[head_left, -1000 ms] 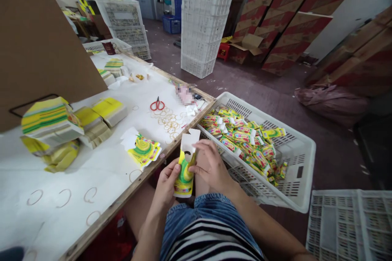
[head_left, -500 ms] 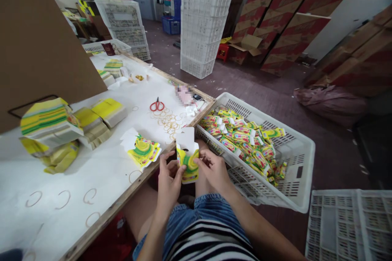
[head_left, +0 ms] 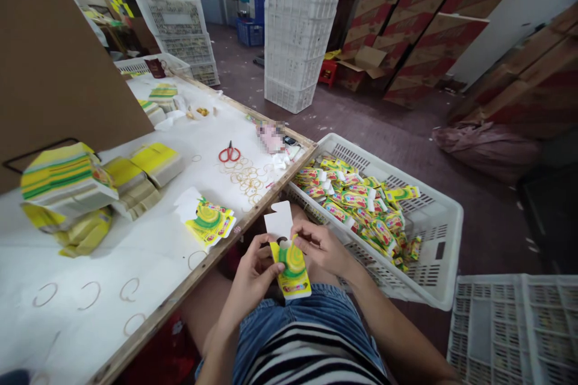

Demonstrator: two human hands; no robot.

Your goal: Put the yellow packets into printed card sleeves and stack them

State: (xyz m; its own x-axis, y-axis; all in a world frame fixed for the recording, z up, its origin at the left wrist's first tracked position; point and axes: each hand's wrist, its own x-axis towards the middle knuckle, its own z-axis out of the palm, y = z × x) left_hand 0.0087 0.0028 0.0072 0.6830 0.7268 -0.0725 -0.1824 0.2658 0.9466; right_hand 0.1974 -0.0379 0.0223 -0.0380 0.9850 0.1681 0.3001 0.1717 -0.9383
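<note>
Head view, carton (head_left: 292, 280): yellow, white flap raised at its top, held in front of you above your denim shorts (head_left: 262, 328).
Left hand (head_left: 253, 272): you have it clamped on the carton's left side, thumb across the front.
Right hand (head_left: 326, 248): you pinch the carton's upper right edge.
Table (head_left: 149, 267): to your left, bearing flattened cartons (head_left: 210, 221), rubber bands (head_left: 246, 177) and scissors (head_left: 230, 154).
Crate (head_left: 454, 249): to your right, with heaped yellow packs (head_left: 361, 200).
</note>
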